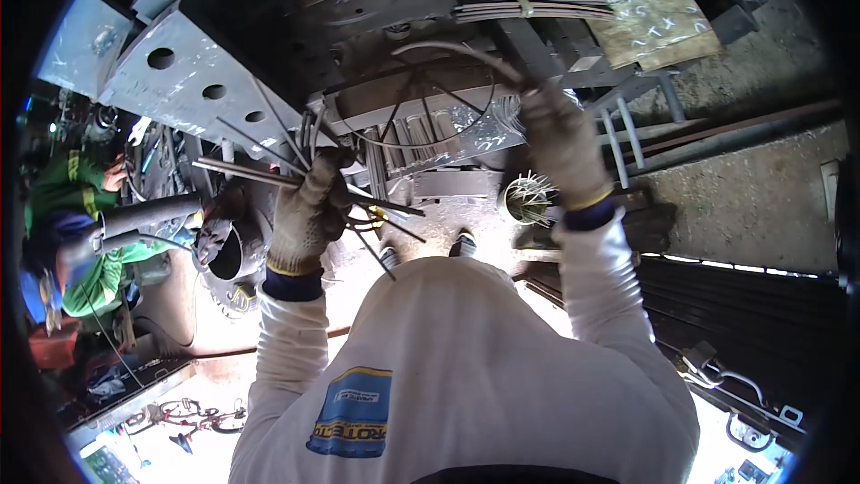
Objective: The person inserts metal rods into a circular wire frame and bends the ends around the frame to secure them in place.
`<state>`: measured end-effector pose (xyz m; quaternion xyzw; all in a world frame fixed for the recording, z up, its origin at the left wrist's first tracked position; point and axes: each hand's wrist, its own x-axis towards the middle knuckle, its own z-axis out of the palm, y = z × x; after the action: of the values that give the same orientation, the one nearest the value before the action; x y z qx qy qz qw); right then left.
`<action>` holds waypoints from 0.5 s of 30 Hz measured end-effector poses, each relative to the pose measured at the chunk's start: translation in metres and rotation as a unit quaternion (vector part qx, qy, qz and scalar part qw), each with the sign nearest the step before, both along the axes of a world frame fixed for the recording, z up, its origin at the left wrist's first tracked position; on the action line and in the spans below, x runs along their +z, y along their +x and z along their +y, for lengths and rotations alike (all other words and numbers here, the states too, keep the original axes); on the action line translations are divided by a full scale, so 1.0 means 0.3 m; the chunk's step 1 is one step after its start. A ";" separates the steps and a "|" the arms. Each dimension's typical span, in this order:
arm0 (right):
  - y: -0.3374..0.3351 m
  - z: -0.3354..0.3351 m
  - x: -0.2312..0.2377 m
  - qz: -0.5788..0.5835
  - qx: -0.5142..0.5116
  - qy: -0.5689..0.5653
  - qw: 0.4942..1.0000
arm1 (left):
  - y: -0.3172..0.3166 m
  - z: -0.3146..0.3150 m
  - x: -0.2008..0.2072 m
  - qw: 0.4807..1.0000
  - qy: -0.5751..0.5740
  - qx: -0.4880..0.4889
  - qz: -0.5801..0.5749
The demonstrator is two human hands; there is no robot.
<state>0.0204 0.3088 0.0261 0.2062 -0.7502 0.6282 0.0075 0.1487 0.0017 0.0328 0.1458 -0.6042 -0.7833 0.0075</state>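
My left hand (309, 206), in a white knit glove, is closed around a fan of several thin metal rods (269, 145) that stick out up and to the left. My right hand (560, 143), in a grey glove, grips one end of a long curved wire (448, 54) that loops over a grey metal machine part (430, 125). Both arms wear white sleeves with dark blue cuffs. A small round container (527, 197) full of thin rods sits just below my right hand.
Perforated steel plates (188, 81) lie at upper left. A bundle of rods (537, 7) and a chalk-marked brown board (640, 4) lie at the top. Another person in green and blue (76, 242) works at left beside a steel pipe (148, 220). Dark ribbed panels (735, 305) lie at right.
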 end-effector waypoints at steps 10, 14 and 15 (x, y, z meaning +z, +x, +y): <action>-0.743 0.460 0.007 -0.022 0.037 0.384 0.922 | -0.001 0.064 -0.003 0.999 -0.018 -0.016 -0.046; -0.843 0.373 -0.100 0.201 -0.080 0.473 0.854 | -0.003 0.090 0.022 0.999 -0.037 -0.013 -0.037; -0.830 0.389 -0.103 0.149 -0.126 0.505 0.841 | -0.011 0.101 0.028 0.999 -0.024 -0.012 -0.041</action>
<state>-0.2286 0.4254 -0.0047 0.1762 -0.9728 0.1177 0.0935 0.1455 0.0319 0.0412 0.1704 -0.6240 -0.7622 -0.0230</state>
